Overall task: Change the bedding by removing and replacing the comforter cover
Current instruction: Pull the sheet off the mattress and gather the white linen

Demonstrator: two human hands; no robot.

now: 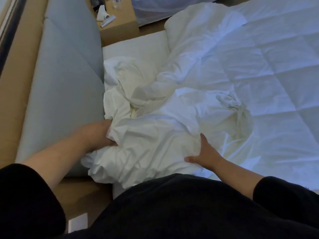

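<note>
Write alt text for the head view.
Both hands grip a bunched white cover at the near edge of a bed: left hand at the grey headboard, right hand alongside. A quilted white comforter lies beyond.

Grey padded headboard, wooden nightstand

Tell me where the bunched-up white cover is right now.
In the head view the bunched white cover lies at lower centre on the bed, between the left hand and right hand, beside the grey headboard.
</note>
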